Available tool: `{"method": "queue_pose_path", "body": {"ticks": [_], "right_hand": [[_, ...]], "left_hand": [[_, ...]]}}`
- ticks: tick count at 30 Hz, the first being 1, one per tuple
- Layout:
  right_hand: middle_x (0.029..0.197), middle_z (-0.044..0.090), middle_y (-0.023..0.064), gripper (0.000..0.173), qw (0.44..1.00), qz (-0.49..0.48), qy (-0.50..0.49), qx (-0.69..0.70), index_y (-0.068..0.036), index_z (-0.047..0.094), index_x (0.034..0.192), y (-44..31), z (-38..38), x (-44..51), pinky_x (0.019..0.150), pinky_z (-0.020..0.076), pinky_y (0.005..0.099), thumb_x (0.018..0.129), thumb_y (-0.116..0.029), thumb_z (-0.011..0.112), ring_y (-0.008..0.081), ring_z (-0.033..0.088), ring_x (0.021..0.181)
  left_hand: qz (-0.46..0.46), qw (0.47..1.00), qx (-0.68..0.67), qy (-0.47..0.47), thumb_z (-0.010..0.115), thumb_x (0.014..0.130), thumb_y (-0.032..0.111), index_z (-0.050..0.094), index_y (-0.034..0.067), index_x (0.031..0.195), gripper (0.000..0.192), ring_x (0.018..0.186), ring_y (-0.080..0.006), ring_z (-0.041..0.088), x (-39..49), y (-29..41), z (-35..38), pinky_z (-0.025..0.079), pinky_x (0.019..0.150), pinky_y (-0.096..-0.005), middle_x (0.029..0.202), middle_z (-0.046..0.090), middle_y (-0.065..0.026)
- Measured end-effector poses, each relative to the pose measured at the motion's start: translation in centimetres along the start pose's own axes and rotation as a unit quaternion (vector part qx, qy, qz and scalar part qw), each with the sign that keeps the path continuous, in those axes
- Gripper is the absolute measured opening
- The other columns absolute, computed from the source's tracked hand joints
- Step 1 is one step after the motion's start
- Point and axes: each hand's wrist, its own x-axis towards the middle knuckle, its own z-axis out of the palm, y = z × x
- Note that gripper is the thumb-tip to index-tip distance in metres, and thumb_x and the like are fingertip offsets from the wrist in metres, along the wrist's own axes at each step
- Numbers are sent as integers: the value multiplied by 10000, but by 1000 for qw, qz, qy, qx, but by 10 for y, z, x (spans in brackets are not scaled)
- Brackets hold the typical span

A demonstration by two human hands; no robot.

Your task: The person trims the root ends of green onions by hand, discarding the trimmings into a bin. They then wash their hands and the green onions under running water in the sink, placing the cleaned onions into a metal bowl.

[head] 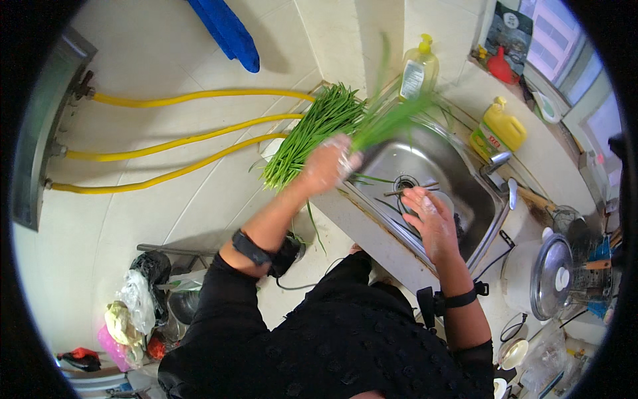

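My left hand (pixel 326 167), blurred and wet-looking, grips a small bunch of long green leaves (pixel 391 122), probably garlic chives. That bunch fans out above the left rim of a stainless steel sink (pixel 443 144). Just beyond the same hand lies a large pile of chives (pixel 319 129) on the counter at the sink's left. My right hand (pixel 431 219) hovers over the near side of the sink with fingers spread and nothing in them. Partly hidden behind it is a pale round bowl (pixel 446 202) in the sink. Loose leaves and thin sticks (pixel 411 189) lie near the drain (pixel 404 182).
A pump bottle (pixel 419 70) and a yellow jug (pixel 498 130) stand behind the sink, beside the faucet (pixel 498 162). To the right is a lidded pot (pixel 541 277). Yellow hoses (pixel 189 149) cross the left wall. Plastic bags (pixel 137 299) hang at lower left.
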Motion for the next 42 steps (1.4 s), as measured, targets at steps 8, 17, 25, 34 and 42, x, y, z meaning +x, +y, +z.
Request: {"method": "queue_pose_path", "body": {"ticks": [8,17,25,34,42], "right_hand": [[1088,563,130,326,992,46,119,-24,-15,478,1139,4,-36,27,780,460,319,892,-227,469,194,568,911],[1008,593,97,339,952,-38,296,-61,-12,506,1109,-14,-144,-19,714,468,265,862,-242,531,138,579,811],[1014,555,125,283,862,-50,492,-112,32,495,1088,-29,-266,0,657,478,289,862,-136,473,192,579,828],[1103,448,235,411,856,-133,459,195,101,366,1121,-30,-315,60,792,458,388,876,-212,470,315,510,969],[934,522,156,267,848,-165,431,259,30,462,979,-46,-313,57,778,452,368,867,-205,518,259,529,844]], "left_hand": [[-121,952,268,-87,526,800,349,544,19,967,371,957,-344,544,40,-204,22,455,790,-437,1076,534,-178],[-162,952,231,-122,658,720,392,470,33,1175,609,1144,-348,411,67,-184,18,379,913,-438,1258,409,-205],[-242,679,-644,-258,415,901,404,509,31,1118,442,1027,-204,510,92,33,120,379,912,-348,1081,564,-101],[-394,425,-776,-248,309,933,369,363,-78,1197,522,1118,-321,443,136,136,279,373,941,-406,1213,433,-219],[-412,433,-773,-212,261,942,354,358,-79,1192,509,1095,-351,453,152,141,324,411,903,-427,1195,442,-228]]}}
